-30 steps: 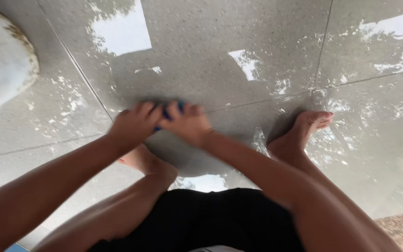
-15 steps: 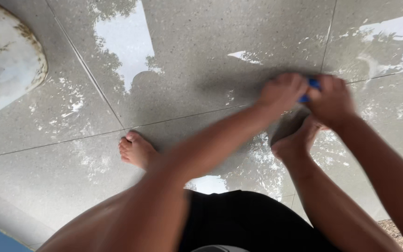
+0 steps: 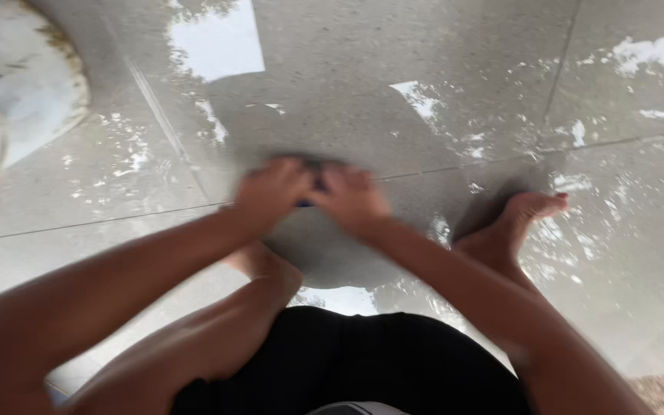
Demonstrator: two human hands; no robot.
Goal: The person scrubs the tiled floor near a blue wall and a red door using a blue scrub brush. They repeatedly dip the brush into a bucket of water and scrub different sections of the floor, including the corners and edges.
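**Both Hands Down on the Wet Tiles**

Wet grey tiles [image 3: 424, 46] fill the view, speckled stone with thin grout lines crossing it and bright patches of reflected sky shining off the water. Down the middle we have the person's two bare arms reaching forward, and they meet right in the centre of the floor. The left hand [image 3: 270, 192] and the right hand [image 3: 353, 198] sit side by side, touching or very nearly so, both pressed low against the tile. Both are blurred, so finger detail is hard to read.

Between them, just a sliver shows: a small blue object [image 3: 305, 201], tucked under the inner edges of both hands, right on the floor near a grout line. What it is exactly, the blur will not let us say. Each hand looks curled down over it, fingers bent rather than spread flat, but how firmly either one has hold of it cannot be told from this view.

Off to the right, a bare foot [image 3: 520, 223] is planted on the wet tile, toes pointing away to the right, just beside the right forearm. A bent bare leg [image 3: 259, 269] shows beneath the left arm, close behind the hands. Black shorts [image 3: 363, 361] fill the bottom of the view.

Up in the top left corner, a large white round vessel [image 3: 17, 84] with a stained, worn rim stands on the tiles, well apart from the hands.
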